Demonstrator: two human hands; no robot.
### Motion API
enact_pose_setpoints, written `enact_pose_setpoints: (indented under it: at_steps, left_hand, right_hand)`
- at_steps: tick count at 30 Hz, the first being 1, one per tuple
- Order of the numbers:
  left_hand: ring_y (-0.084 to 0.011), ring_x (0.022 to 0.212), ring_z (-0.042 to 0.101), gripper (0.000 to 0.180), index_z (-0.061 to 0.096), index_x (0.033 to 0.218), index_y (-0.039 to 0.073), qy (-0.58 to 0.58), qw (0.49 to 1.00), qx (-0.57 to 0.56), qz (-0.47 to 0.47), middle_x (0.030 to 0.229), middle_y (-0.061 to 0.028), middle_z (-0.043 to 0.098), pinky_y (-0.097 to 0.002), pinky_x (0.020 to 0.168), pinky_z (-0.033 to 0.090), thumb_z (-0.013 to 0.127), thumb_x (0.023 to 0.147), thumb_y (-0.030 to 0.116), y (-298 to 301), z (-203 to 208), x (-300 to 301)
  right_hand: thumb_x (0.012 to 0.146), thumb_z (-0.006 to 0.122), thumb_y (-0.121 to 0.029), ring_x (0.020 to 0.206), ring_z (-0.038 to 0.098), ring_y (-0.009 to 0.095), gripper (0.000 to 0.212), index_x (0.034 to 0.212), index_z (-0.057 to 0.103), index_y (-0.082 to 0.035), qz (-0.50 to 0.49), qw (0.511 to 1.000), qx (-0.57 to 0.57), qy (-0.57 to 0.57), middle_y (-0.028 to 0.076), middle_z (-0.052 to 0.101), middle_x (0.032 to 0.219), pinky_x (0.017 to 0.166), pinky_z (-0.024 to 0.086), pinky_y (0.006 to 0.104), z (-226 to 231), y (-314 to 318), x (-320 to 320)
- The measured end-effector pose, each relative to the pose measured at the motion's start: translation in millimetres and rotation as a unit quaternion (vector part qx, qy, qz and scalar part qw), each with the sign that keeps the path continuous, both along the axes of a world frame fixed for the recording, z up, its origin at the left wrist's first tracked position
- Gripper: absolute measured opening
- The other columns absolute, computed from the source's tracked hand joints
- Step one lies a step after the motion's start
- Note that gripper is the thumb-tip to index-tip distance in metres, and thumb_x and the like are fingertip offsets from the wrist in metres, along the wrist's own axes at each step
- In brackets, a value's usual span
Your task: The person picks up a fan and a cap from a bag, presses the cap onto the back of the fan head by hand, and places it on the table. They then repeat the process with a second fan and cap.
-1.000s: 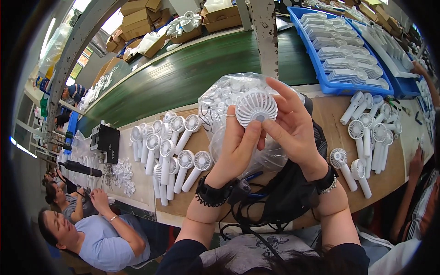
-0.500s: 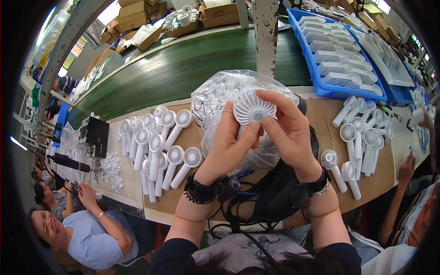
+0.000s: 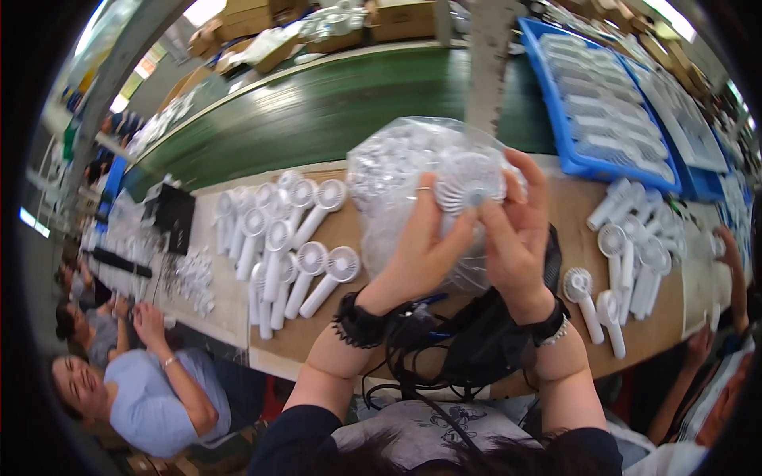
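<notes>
Above a clear plastic bag (image 3: 385, 170), a white handheld fan (image 3: 468, 181) is gripped in both hands, its round ribbed grille facing up. My left hand (image 3: 432, 238) holds its left side, with the thumb near the hub. My right hand (image 3: 516, 238) curls its fingers round the other side, thumb also by the hub. Whatever handle the fan has is hidden by the hands, and motion smears the grille. Small white parts fill the bag behind it. To the left stands a cluster of white handheld fans (image 3: 278, 242); more fans (image 3: 635, 246) lie at the right.
A blue tray (image 3: 573, 165) of stacked white parts stands back right. Beyond the table runs a green conveyor belt (image 3: 317, 111), with a post (image 3: 488, 71) before it. Black cables (image 3: 405, 361) lie near me. At left are a black box (image 3: 171, 214) and a seated person (image 3: 163, 397).
The view has shifted slightly, and things now sit a bit differently in the picture. Both hands keep hold of the fan; my right fingers have moved off the grille's top edge toward its right side.
</notes>
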State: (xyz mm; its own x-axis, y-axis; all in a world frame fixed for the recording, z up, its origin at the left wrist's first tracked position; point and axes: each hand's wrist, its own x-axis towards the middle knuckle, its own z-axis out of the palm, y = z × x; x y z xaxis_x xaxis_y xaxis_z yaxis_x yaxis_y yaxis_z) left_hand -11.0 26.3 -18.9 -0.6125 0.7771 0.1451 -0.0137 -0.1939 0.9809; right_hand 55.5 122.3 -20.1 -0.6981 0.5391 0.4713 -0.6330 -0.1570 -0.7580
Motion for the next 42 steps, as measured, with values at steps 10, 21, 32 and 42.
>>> enact_pose_setpoints:
  at_steps: [10,21,32,42]
  left_hand:
    - [-0.0275,0.101,0.050,0.060,0.017,0.123,-0.013,0.126,0.989,0.082,0.011,0.108,-0.0261,0.046,-0.0326,0.085,0.039,0.048,0.084,0.019,-0.6,0.2,4.4]
    - [-0.0349,0.071,0.056,0.044,0.028,0.108,-0.005,0.125,0.988,0.095,0.018,0.077,-0.0215,0.054,-0.0374,0.061,0.042,0.049,0.083,0.026,-12.4,18.1,3.6]
    - [-0.0233,0.073,0.055,0.042,0.037,0.104,0.000,0.136,0.960,0.243,-0.020,0.083,-0.0154,0.056,-0.0317,0.065,0.044,0.052,0.080,0.031,-22.8,13.1,34.6]
    - [-0.0064,0.050,0.043,0.047,0.034,0.122,0.003,-0.036,0.991,0.106,-0.069,0.064,0.0006,0.049,-0.0206,0.043,0.036,0.052,0.085,0.025,-53.6,17.8,13.7]
  right_hand:
    - [0.086,0.039,-0.006,0.110,0.044,0.018,0.046,0.129,0.026,0.003,0.009,0.998,0.042,-0.042,0.012,0.029,0.135,0.090,0.037,0.0288,12.0,-6.6,9.8]
    - [0.087,0.037,-0.010,0.111,0.043,0.022,0.044,0.128,0.029,0.003,-0.080,0.977,0.184,-0.075,0.012,0.036,0.129,0.091,0.037,0.0316,14.1,-2.9,12.7]
    - [0.087,0.039,-0.016,0.104,0.047,0.024,0.044,0.128,0.033,0.000,-0.265,0.940,0.214,0.006,0.014,0.042,0.121,0.088,0.039,0.0323,20.0,-56.1,43.8]
    - [0.086,0.042,-0.007,0.108,0.045,0.020,0.044,0.128,0.032,-0.003,-0.136,0.967,0.209,-0.057,0.009,0.033,0.131,0.089,0.038,0.0306,10.8,-48.9,51.2]
